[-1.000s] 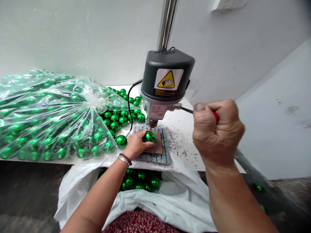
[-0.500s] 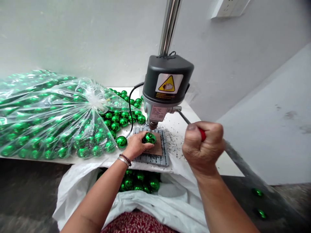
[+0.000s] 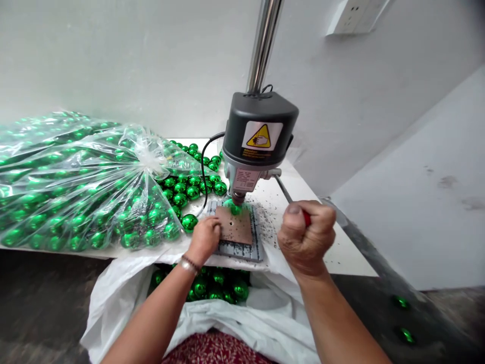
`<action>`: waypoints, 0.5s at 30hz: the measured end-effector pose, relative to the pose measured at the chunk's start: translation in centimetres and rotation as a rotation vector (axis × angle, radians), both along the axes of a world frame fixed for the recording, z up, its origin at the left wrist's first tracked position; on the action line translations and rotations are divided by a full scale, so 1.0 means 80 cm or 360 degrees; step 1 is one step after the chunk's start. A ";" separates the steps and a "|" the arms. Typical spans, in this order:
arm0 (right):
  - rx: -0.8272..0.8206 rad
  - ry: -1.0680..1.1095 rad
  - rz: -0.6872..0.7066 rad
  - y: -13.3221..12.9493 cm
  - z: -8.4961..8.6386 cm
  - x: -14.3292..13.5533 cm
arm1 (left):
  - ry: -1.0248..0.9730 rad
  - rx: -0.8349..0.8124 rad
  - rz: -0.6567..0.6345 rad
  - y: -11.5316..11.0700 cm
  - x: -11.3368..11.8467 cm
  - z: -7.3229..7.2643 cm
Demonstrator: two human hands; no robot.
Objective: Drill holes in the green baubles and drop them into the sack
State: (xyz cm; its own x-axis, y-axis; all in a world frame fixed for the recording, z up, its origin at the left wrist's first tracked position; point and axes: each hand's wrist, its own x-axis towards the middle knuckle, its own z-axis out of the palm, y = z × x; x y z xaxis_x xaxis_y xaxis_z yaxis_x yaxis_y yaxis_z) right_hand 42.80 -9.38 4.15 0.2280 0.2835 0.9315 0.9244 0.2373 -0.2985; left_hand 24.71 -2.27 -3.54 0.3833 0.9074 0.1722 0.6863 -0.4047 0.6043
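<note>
A black-and-grey bench drill press (image 3: 261, 134) stands in front of me. Under its chuck a shiny green ball (image 3: 234, 206) hangs on the bit, smeared as if spinning. My left hand (image 3: 205, 237), with a bracelet on its wrist, is at the left edge of the brown board (image 3: 238, 230). Nothing shows in it, and its fingers are loosely bent, partly hidden. The board has a small hole and lies on the grey drill base (image 3: 237, 251). My right hand (image 3: 308, 235) is wrapped round the red-tipped feed lever (image 3: 284, 189).
A clear plastic bag (image 3: 87, 187) full of green balls covers the table's left side, with loose balls (image 3: 180, 188) beside it. Below the table edge, white sheeting (image 3: 125, 293) holds more balls (image 3: 217, 289). Dark shavings surround the base. Two balls (image 3: 406, 334) lie at lower right.
My left hand has let go of the ball and drawn back left. The ball has risen off the board with the bit and is now blurred. My right hand has shifted slightly left and down.
</note>
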 end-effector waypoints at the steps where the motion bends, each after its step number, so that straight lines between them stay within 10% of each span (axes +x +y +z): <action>1: -0.0025 0.0027 -0.0017 -0.001 0.004 0.000 | -0.0005 0.0029 0.0032 -0.018 -0.021 0.000; 7: -0.0122 0.0184 -0.0098 -0.001 0.030 -0.003 | -0.0077 -0.0261 -0.0111 -0.126 -0.140 -0.006; 15: -0.0610 0.0507 0.0064 0.028 0.130 0.013 | 0.0006 -0.0359 -0.0316 -0.133 -0.152 -0.088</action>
